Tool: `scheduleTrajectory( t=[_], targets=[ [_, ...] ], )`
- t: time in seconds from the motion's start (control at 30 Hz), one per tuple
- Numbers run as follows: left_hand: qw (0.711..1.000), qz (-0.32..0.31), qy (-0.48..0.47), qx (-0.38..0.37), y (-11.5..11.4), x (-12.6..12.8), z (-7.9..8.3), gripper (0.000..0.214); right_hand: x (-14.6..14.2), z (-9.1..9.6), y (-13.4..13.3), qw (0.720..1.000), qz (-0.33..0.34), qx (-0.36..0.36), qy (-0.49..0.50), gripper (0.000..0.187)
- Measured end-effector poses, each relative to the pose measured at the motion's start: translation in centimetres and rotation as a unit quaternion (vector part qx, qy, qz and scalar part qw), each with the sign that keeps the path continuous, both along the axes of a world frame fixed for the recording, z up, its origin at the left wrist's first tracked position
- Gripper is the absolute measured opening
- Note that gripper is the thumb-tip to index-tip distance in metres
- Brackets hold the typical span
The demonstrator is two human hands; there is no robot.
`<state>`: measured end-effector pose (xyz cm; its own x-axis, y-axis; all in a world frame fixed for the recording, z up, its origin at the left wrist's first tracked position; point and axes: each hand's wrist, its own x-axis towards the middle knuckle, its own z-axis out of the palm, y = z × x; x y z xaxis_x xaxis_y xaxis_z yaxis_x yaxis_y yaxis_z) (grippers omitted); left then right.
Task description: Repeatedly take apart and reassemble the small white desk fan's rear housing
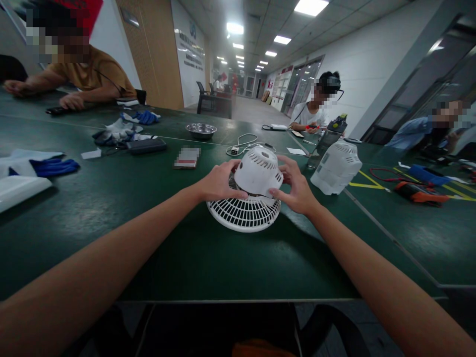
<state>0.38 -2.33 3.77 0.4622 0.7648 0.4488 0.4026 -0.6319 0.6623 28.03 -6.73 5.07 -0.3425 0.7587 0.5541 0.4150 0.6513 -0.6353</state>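
A white slotted motor cover [259, 171] sits tilted over the back of a white fan grille [243, 216], which lies on the green table. My left hand [222, 182] grips the cover's left side, its thumb along the lower rim. From the right, my right hand [296, 186] holds the same cover, thumb at the front and fingers behind. A dark gap shows between cover and grille; what is inside is hidden. Behind the cover lies a coiled white cable [243, 144]. To the right stands a white vented housing [336, 167].
On the green table [167, 258] are a metal bowl [201, 130], a small box [187, 157], a dark case [147, 145], blue-and-white gloves [55, 166], a bottle [327, 141] and an orange-black tool [420, 192]. Other people sit at the left, far right and behind the bottle.
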Motion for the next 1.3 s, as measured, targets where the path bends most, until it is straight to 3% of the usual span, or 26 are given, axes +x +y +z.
scheduleTrajectory(
  t=[0.2, 0.33, 0.57, 1.3],
  targets=[
    [0.993, -0.016, 0.091, 0.070, 0.1, 0.0, 0.4, 0.067, 0.5, -0.5, 0.7, 1.000, 0.009, 0.021, -0.020, 0.082],
    [0.986, -0.027, 0.136, 0.087, 0.0, -0.1, 0.8, 0.072, 0.9, -0.7, 1.1, 0.997, 0.038, 0.039, -0.047, 0.086],
    [0.985, -0.027, 0.149, 0.087, 0.2, 0.0, 0.6, 0.071, 0.4, -0.5, 0.6, 0.996, 0.032, 0.011, -0.078, 0.098],
    [0.982, -0.026, 0.162, 0.092, -0.5, 0.3, 1.1, 0.069, -0.5, -1.0, 0.5, 0.995, -0.032, 0.039, -0.081, 0.094]
  ],
)
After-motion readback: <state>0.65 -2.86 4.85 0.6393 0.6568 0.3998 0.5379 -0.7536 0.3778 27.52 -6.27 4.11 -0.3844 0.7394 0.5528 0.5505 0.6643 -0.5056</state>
